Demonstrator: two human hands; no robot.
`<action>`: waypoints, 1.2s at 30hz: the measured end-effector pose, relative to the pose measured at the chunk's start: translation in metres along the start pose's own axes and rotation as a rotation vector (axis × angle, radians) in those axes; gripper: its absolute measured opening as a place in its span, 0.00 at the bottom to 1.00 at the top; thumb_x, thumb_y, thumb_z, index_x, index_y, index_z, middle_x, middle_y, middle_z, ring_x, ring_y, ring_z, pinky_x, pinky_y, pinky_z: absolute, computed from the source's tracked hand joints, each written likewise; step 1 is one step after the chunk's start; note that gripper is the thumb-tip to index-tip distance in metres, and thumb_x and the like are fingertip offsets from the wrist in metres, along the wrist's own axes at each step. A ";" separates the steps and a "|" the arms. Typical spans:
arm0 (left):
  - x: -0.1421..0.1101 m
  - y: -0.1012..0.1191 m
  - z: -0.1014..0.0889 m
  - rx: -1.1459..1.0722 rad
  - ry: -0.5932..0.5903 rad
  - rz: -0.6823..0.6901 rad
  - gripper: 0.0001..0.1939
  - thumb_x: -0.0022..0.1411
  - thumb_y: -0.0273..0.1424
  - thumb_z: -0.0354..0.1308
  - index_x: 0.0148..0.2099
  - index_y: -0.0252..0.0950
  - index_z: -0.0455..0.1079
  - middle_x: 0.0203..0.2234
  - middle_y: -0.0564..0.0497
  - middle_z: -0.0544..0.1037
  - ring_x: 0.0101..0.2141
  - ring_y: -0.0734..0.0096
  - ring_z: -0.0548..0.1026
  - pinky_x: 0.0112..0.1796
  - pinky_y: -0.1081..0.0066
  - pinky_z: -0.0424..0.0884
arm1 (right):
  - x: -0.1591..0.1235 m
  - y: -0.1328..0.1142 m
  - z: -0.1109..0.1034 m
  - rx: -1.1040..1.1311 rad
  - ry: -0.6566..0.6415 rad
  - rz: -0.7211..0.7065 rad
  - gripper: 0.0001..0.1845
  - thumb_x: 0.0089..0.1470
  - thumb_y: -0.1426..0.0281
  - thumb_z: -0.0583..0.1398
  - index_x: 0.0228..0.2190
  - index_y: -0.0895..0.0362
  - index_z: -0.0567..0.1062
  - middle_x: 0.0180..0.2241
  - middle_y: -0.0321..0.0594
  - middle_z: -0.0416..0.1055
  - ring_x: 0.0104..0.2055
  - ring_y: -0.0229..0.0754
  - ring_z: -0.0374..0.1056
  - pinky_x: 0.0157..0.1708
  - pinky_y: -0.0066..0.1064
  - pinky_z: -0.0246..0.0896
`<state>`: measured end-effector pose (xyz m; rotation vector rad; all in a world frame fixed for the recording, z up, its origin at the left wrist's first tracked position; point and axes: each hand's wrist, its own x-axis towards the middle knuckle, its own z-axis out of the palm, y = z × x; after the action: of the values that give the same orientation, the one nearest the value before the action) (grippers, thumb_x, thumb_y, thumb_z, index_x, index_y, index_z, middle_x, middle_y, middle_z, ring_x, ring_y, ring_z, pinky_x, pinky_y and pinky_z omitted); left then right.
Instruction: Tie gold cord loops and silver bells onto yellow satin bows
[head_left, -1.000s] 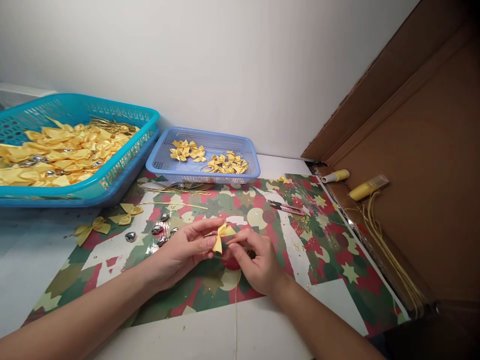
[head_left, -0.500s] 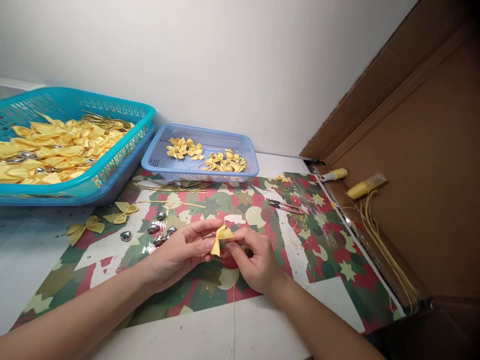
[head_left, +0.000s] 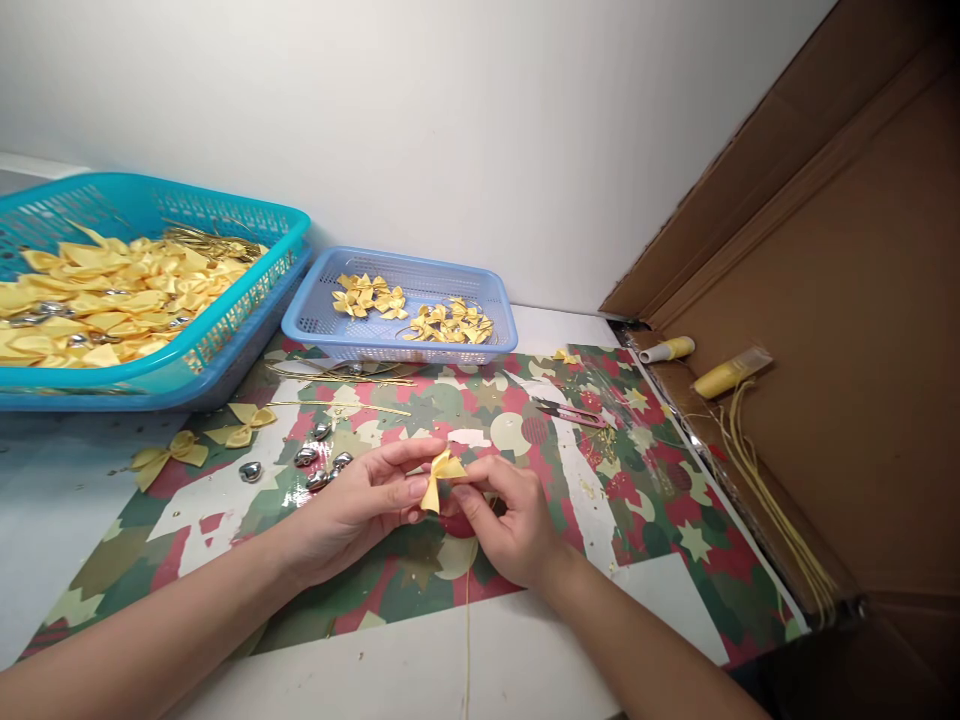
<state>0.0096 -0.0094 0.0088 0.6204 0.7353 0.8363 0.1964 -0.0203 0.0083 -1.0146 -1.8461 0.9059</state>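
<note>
A small yellow ribbon bow (head_left: 442,478) is between my hands over the patterned sheet. My left hand (head_left: 382,490) grips it from the left, thumb in front and fingers behind. At the bow's right side my right hand (head_left: 514,515) is closed, thumb against forefinger, apparently on a thin yellow cord (head_left: 469,610) that hangs below toward the table edge. Its fingertips partly hide what they pinch. Left of my left hand lie several silver heart-shaped beads (head_left: 305,457). Farther left are two loose yellow bows, one bow (head_left: 172,456) nearer and another bow (head_left: 244,425) behind it.
A turquoise basket (head_left: 247,350) heaped with yellow bows stands at left; a smaller blue basket (head_left: 405,352) holds more. Thread snips (head_left: 570,412) lie right of centre. Gold cords (head_left: 345,376) lie before the small basket. Cardboard (head_left: 847,300) borders the right, with yellow cords (head_left: 772,520) hanging there.
Almost nothing differs. Both hands keep their grip at the bow, with only a very slight shift of the view.
</note>
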 end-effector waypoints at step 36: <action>0.000 -0.001 -0.002 -0.052 0.008 -0.019 0.18 0.44 0.28 0.73 0.41 0.43 0.80 0.31 0.52 0.79 0.29 0.76 0.73 0.28 0.80 0.70 | 0.001 0.000 0.000 -0.067 0.039 -0.091 0.07 0.56 0.74 0.54 0.30 0.52 0.70 0.23 0.33 0.74 0.25 0.37 0.66 0.32 0.31 0.61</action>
<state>0.0086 -0.0094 0.0073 0.5633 0.7235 0.8384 0.1961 -0.0191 0.0091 -0.9736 -1.8854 0.7694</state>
